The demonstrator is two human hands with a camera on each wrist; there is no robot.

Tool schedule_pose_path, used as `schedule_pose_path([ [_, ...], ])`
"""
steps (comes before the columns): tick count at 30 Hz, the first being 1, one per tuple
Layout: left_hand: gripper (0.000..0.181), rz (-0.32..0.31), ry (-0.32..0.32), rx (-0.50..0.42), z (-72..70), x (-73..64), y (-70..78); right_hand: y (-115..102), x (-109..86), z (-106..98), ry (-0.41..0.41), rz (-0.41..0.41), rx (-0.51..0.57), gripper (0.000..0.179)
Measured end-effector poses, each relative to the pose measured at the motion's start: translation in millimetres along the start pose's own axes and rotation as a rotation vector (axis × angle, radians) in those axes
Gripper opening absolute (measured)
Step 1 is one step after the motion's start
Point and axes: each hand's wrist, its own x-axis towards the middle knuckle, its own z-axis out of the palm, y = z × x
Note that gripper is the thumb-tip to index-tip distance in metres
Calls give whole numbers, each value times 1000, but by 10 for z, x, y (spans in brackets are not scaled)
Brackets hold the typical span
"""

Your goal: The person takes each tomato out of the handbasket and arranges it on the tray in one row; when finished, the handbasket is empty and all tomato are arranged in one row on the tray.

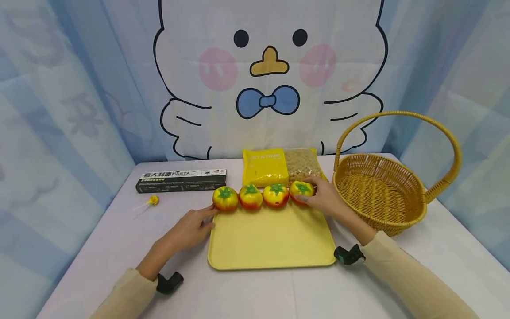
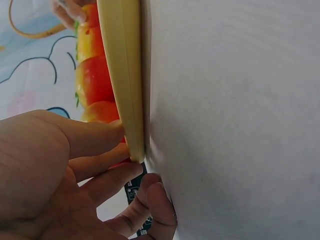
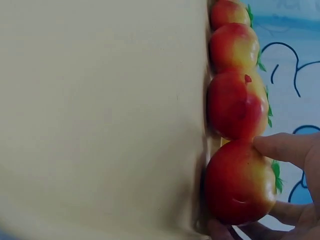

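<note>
Along the far edge of a yellow tray [image 1: 271, 241] sit several red-and-yellow tomatoes with green tops, side by side. My right hand [image 1: 324, 197] holds the rightmost tomato [image 3: 240, 185], thumb on one side and fingers on the other. At the tray's far left corner is my left hand [image 1: 193, 228], its thumb against the rim and its fingers loosely extended. One of its fingers reaches the leftmost tomato [image 1: 225, 198]. In the left wrist view, the lower fingers rest near the white tabletop [image 2: 240, 125].
Behind the tomatoes lies a yellow pasta bag [image 1: 264, 168]. A dark pasta box [image 1: 181, 181] and a yellow lollipop [image 1: 153, 200] are at the left. On the right stands a wicker basket [image 1: 378, 190] with a tall handle, close to my right forearm.
</note>
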Motion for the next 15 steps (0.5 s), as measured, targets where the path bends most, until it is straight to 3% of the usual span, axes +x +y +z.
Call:
schedule_pose_path([
  [10,46,-3,33,3,27,-26,4,12,-6,18,-1,-30,-41,66],
  [15,49,-72,19,-7,-37,-80,-18,27,-40,48,11,-59,-43,67],
])
